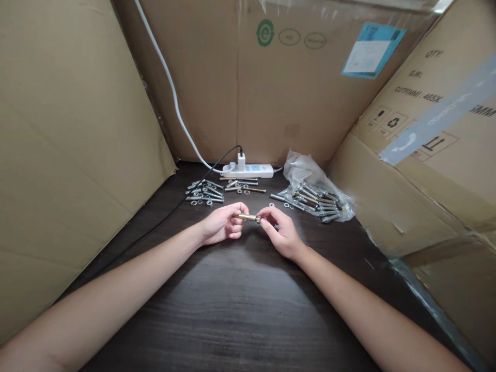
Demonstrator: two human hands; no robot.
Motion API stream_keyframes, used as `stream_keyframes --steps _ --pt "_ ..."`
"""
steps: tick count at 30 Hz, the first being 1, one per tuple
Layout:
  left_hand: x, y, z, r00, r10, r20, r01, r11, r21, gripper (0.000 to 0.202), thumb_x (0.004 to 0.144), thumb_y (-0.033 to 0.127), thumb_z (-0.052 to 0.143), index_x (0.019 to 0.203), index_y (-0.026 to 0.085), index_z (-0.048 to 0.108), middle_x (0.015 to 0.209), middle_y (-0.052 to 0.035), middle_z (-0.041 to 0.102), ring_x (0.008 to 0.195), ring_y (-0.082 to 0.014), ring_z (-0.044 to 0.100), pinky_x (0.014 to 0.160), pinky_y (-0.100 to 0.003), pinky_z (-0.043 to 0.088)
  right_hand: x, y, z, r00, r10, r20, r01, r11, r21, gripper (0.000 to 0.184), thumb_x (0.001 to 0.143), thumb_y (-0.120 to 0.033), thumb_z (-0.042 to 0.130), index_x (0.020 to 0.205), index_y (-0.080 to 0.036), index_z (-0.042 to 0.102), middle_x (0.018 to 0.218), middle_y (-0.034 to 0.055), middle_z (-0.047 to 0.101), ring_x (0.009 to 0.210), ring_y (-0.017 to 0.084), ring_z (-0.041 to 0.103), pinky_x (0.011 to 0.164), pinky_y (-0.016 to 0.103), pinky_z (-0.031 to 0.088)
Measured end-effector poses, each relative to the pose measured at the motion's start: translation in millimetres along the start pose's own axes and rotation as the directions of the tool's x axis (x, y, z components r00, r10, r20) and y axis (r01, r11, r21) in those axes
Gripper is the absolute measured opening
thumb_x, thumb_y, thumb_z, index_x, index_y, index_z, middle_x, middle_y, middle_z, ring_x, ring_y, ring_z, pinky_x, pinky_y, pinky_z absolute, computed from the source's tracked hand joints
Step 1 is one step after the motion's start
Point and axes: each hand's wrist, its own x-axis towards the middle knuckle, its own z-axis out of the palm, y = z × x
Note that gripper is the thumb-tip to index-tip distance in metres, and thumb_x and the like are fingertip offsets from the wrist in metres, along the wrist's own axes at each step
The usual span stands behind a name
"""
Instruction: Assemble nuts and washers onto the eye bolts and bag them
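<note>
Over the middle of the dark table, my left hand [225,223] is closed around a brass-coloured expansion bolt [248,217], its fingers hiding the left end. The bolt lies nearly level and points right. At its right end sits a nut [258,219], pinched between the thumb and fingertips of my right hand [282,231]. Beyond my hands, loose bolts with nuts and washers [205,192] are spread at the left, and more bolts and sleeves [244,189] lie in the centre. A single silver bolt [287,201] rests near my right hand, with washers [289,205] beside it.
A clear plastic bag [310,173] holding several anchor bolts [318,204] lies at the back right. Behind the parts stands a white power strip [261,171] with a plugged-in charger [241,163]. A black cable [166,214] crosses the table's left side. Cardboard boxes [201,77] wall in the table.
</note>
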Motion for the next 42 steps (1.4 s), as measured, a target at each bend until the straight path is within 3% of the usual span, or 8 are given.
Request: stream_keyframes --steps 7,13,15,19,21,30,37,42 --pt "0.4 -1.3 -1.1 1.000 -0.007 -0.018 0.007 1.000 0.024 0.007 0.081 0.013 0.044 0.079 0.016 0.050 0.055 0.0072 0.026 0.040 -0.0036 0.023 0.040 -0.015 0.031 1.0 -3.4 -3.4 0.998 0.033 0.049 -0.033 0.999 0.010 0.014 0.089 -0.030 0.048 0.083 -0.020 0.056 0.068 -0.0008 0.054 0.061 0.013 0.049 0.058 0.025 0.038" --pt "1.5 -2.3 -2.9 1.000 -0.011 -0.004 0.012 0.999 0.048 0.009 0.082 0.014 0.043 0.079 0.016 0.051 0.055 0.0074 0.027 0.040 -0.0028 0.022 0.040 -0.015 0.032 1.3 -4.8 -5.0 0.984 0.043 0.173 -0.043 0.999 -0.007 0.032 0.091 -0.032 0.043 0.066 -0.018 0.058 0.055 -0.0023 0.050 0.051 0.011 0.045 0.054 0.025 0.034" --pt "1.7 -2.4 -2.9 1.000 -0.010 -0.001 0.010 0.999 0.049 0.009 0.082 0.014 0.043 0.079 0.016 0.051 0.055 0.0076 0.027 0.039 -0.0028 0.021 0.040 -0.015 0.032 1.3 -4.5 -4.1 0.985 0.050 0.164 -0.048 0.999 -0.015 0.031 0.090 -0.031 0.043 0.067 -0.018 0.059 0.055 -0.0024 0.050 0.051 0.011 0.045 0.054 0.025 0.033" --pt "1.1 -2.0 -2.1 1.000 -0.006 -0.007 0.007 0.999 0.045 0.009 0.081 0.013 0.043 0.079 0.016 0.050 0.054 0.0077 0.026 0.040 -0.0032 0.021 0.040 -0.015 0.031 1.0 -2.8 -1.1 0.997 0.051 0.050 -0.054 0.997 0.052 0.012 0.087 -0.028 0.049 0.089 -0.019 0.057 0.066 -0.0021 0.052 0.057 0.012 0.047 0.056 0.024 0.036" --pt "0.6 -1.6 -1.3 1.000 -0.006 -0.012 0.006 0.999 0.046 0.008 0.081 0.012 0.043 0.079 0.016 0.050 0.054 0.0076 0.026 0.040 -0.0034 0.022 0.040 -0.015 0.031 0.7 -1.8 -0.4 0.999 0.036 0.018 -0.037 0.996 0.076 0.012 0.086 -0.027 0.051 0.094 -0.019 0.055 0.069 -0.0018 0.051 0.058 0.012 0.046 0.055 0.024 0.037" --pt "-0.6 -0.2 1.9 1.000 -0.007 -0.024 0.008 0.999 0.050 0.009 0.081 0.012 0.043 0.078 0.016 0.051 0.054 0.0076 0.026 0.040 -0.0031 0.022 0.039 -0.015 0.031 0.2 -3.0 -2.2 0.999 0.004 0.041 -0.004 1.000 0.016 0.010 0.087 -0.024 0.050 0.084 -0.018 0.056 0.067 -0.0014 0.052 0.058 0.011 0.046 0.056 0.023 0.036" --pt "0.3 -1.0 0.3 1.000 -0.005 -0.017 0.006 0.998 0.058 0.009 0.081 0.012 0.042 0.077 0.016 0.050 0.053 0.0080 0.026 0.039 -0.0029 0.020 0.039 -0.015 0.032 1.1 -5.0 -3.9 0.990 0.010 0.139 -0.004 0.999 -0.042 0.029 0.091 -0.027 0.043 0.066 -0.017 0.056 0.055 -0.0029 0.048 0.051 0.010 0.043 0.055 0.024 0.033" --pt "0.9 -1.6 -1.3 1.000 -0.002 -0.006 0.003 0.998 0.058 0.008 0.081 0.013 0.043 0.079 0.016 0.050 0.054 0.0080 0.026 0.040 -0.0031 0.021 0.040 -0.015 0.032 -0.1 -2.4 -0.8 0.999 0.038 0.019 -0.039 0.999 0.022 0.009 0.086 -0.026 0.051 0.086 -0.019 0.054 0.067 -0.0020 0.049 0.058 0.011 0.045 0.055 0.023 0.036"
